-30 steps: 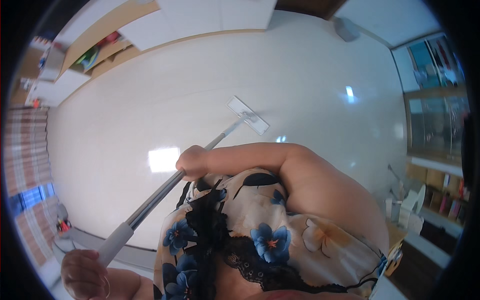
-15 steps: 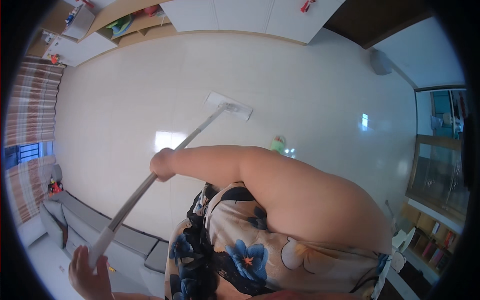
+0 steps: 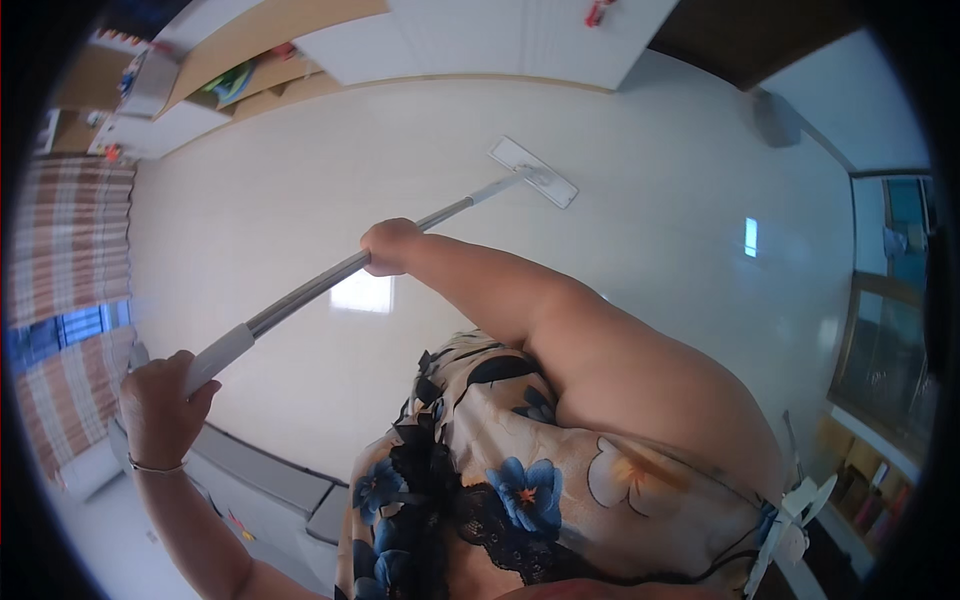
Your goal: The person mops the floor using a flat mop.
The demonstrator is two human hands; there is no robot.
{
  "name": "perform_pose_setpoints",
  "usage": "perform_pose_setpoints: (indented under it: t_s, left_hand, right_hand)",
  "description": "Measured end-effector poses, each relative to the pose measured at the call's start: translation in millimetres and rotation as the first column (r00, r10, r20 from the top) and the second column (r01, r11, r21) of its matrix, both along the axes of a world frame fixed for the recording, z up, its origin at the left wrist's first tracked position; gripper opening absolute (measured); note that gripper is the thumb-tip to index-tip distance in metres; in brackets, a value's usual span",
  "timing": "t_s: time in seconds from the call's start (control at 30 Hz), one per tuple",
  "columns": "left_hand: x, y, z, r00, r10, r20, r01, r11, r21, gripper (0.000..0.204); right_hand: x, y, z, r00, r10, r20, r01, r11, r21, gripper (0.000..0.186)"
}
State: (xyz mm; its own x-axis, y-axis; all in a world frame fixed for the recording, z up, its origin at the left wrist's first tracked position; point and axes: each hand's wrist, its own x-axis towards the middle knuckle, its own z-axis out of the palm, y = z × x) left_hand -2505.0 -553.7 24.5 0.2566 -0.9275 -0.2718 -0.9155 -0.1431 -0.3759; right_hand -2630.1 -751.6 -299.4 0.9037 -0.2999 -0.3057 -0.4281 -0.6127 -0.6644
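Left hand (image 3: 165, 400) is gripping the mop (image 3: 330, 283) by its pale end sleeve (image 3: 220, 358), well away from the white cabinet (image 3: 500, 40); right hand (image 3: 390, 245) is clasping the metal pole (image 3: 290, 308) nearer the cabinet. Mop head (image 3: 540, 178) is lying flat on the glossy floor (image 3: 650, 220), out in front of the cabinet. Grey sofa (image 3: 270, 470) is sitting across the floor from the cabinet; checked curtain (image 3: 80, 220) is hanging to the cabinet's left.

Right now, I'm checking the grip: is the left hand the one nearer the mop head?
No, the right hand grips the pole nearer the mop head, while the left hand holds the handle.
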Motion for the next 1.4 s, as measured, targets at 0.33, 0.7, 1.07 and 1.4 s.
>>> perform_pose_setpoints:
  t_s: [0.33, 0.7, 1.07, 1.4]
  left_hand:
    - [-152.0, -239.6, -79.1, 0.88, -0.399, -0.256, 0.39, 0.917, -0.09, 0.027]
    - [-303.1, -271.1, -216.8, 0.705, -0.492, -0.511, 0.575, 0.818, 0.005, 0.024]
    - [-178.4, -218.6, -57.2, 0.776, -0.413, -0.477, 0.359, 0.911, -0.204, 0.038]
    - [-77.1, -171.3, 54.9, 0.909, -0.297, -0.292, 0.252, 0.95, -0.184, 0.044]
  right_hand:
    - [-267.6, -150.7, -75.1, 0.833, -0.55, -0.049, 0.538, 0.828, -0.16, 0.019]
    - [-496.6, -147.1, -162.0, 0.714, -0.646, -0.272, 0.585, 0.763, -0.276, 0.017]
    - [-308.6, -130.6, -41.4, 0.927, -0.331, -0.179, 0.341, 0.939, 0.031, 0.029]
    - [-110.7, -158.3, 34.4, 0.999, -0.007, 0.054, 0.004, 0.998, 0.063, 0.028]
